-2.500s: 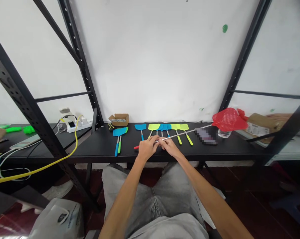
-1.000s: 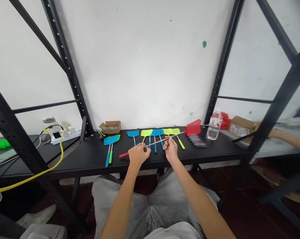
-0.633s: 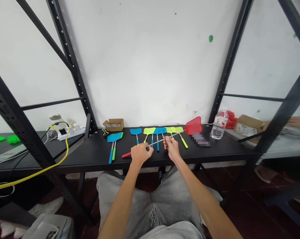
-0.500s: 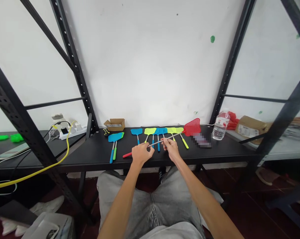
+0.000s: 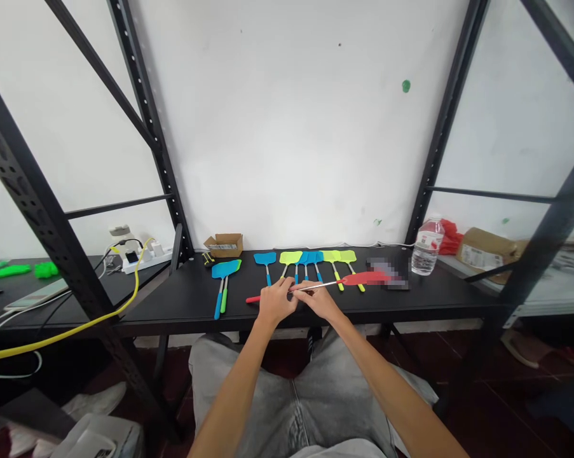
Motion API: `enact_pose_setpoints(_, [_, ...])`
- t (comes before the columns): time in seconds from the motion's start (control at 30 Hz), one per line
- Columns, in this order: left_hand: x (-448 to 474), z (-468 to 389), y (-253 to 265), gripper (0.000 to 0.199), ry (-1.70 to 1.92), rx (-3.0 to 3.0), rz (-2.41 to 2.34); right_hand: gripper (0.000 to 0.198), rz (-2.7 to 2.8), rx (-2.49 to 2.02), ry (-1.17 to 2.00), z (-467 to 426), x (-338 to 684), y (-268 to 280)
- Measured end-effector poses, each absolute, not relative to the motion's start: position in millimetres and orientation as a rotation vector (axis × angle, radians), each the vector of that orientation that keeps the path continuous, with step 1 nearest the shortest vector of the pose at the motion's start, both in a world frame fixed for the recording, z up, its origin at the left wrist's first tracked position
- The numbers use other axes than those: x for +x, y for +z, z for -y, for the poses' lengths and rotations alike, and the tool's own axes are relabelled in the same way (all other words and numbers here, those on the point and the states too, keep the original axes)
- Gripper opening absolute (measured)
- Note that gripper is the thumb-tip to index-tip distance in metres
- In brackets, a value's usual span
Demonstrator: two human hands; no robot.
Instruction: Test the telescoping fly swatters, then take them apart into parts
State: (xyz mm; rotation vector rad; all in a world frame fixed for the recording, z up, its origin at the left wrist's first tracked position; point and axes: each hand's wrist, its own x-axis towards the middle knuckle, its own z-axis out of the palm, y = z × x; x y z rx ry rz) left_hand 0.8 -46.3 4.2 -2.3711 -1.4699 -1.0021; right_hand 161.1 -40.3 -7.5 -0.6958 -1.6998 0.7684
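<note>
Both my hands hold a red fly swatter [image 5: 363,278] crosswise above the front of the black table. My left hand [image 5: 276,301] is closed around it near the red handle, which sticks out to the left. Fingers of my right hand [image 5: 315,298] pinch the thin metal shaft close beside the left hand. The red head points right, seen nearly edge-on. Behind my hands lie several blue fly swatters [image 5: 265,258] and yellow-green fly swatters [image 5: 348,256] in a row. To the left, a blue swatter [image 5: 224,270] overlaps a green one [image 5: 224,299].
A small open cardboard box [image 5: 224,245] stands at the back left. On the right are a blurred-out dark item [image 5: 396,273] and a water bottle [image 5: 427,247]. Black rack posts [image 5: 438,127] frame the table [image 5: 172,302]; a yellow cable [image 5: 77,327] hangs at left.
My right hand has slid left along the shaft, up to my left hand. The swatter's red head has come lower and turned from face-on to nearly edge-on.
</note>
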Motion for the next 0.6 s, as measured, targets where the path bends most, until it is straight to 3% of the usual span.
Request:
enact_pose_setpoints(0.37, [-31.0,49.4,3.8,0.03,-0.855,-2.401,1.541,0.037,1.036,-0.707,0.968,18.8,182.2,-1.0])
enact_pose_setpoints(0.6, [-40.6,47.6,6.3,0.041,-0.934,-2.545,1.651,0.044,0.78,-0.517,1.021,15.8,207.6,39.0])
